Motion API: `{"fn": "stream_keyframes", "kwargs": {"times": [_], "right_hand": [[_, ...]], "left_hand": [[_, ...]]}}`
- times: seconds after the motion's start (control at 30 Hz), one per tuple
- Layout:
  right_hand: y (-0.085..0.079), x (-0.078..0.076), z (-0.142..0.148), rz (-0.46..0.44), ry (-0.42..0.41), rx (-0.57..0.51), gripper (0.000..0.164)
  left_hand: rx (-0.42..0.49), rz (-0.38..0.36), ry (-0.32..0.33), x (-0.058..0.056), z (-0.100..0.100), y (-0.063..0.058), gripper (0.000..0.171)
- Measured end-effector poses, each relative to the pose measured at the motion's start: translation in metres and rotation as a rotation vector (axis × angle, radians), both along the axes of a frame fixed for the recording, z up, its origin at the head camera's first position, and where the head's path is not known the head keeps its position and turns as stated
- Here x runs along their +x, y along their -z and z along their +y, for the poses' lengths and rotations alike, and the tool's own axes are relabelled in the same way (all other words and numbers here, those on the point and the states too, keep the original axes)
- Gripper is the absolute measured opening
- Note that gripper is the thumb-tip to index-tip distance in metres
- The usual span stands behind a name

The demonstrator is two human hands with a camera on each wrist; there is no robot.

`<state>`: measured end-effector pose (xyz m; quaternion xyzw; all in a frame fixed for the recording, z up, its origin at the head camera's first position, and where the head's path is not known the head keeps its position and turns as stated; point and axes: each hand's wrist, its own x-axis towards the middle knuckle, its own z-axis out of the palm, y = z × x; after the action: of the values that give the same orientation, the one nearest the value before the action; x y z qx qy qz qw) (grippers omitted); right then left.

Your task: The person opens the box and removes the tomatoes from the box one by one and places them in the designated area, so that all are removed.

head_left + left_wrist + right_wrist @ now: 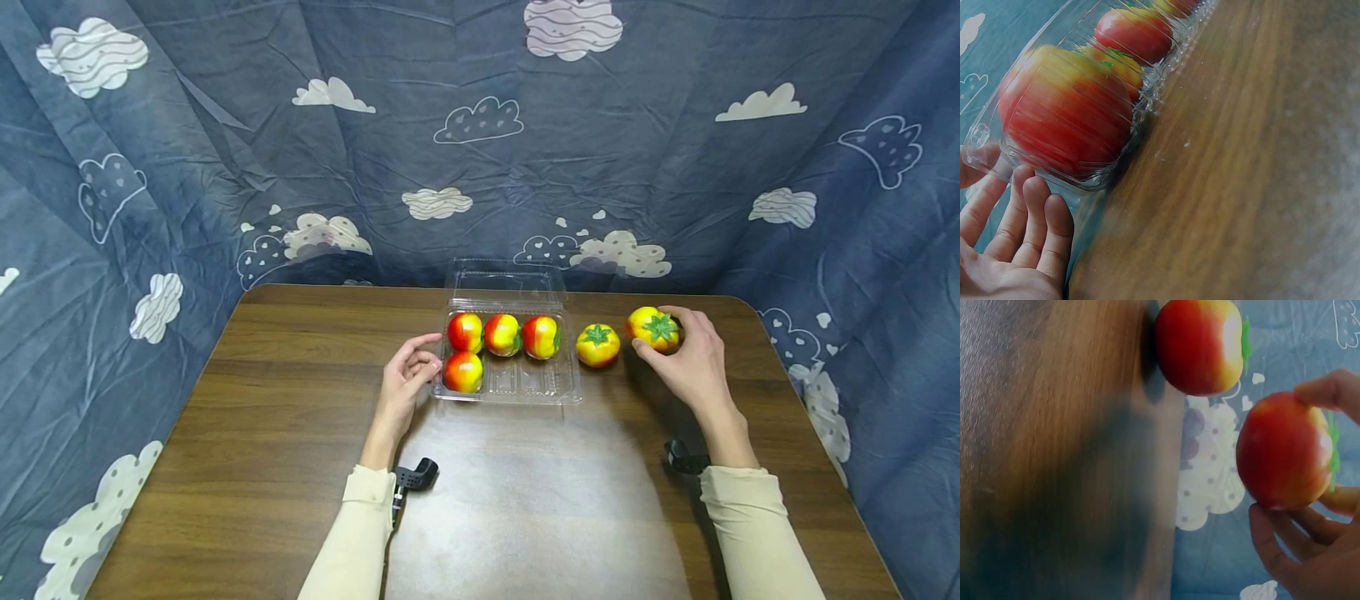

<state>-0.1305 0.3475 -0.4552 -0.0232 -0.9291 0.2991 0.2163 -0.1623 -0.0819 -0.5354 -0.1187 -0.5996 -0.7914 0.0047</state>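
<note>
One red-yellow, green-leaved fruit (645,327) is gripped by right hand (693,358), container (519,384) by left hand (402,382).

Both sleeves plain cream, long. Left sleeve (348,533), toward the worktop's (292,417) left edge, ends in a folded, creased cuff; right sleeve (757,533), toward the right edge, wrinkled at the cuff. Left hand (405,379) and right hand (693,354) bare. Left wrist unit (418,475): black, rounded head, pale marks below. Right wrist unit (684,458): black, curved; finer detail too dark to read.
</note>
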Motion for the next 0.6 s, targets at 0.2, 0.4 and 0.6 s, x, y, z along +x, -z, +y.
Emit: {"fn": "stream_keyframes", "kwargs": {"times": [0.2, 0.4, 0.6], "right_hand": [[0.004, 0.001, 0.007, -0.072, 0.050, -0.003, 0.066], [0.012, 0.000, 0.014, -0.114, 0.061, 0.002, 0.066], [0.018, -0.002, 0.016, -0.130, 0.060, 0.005, 0.066]], "left_hand": [[0.004, 0.008, 0.006, 0.000, 0.000, 0.000, 0.044], [0.018, 0.018, 0.014, 0.000, 0.000, 0.000, 0.044], [0.010, 0.019, 0.011, -0.001, 0.000, 0.000, 0.045]]}}
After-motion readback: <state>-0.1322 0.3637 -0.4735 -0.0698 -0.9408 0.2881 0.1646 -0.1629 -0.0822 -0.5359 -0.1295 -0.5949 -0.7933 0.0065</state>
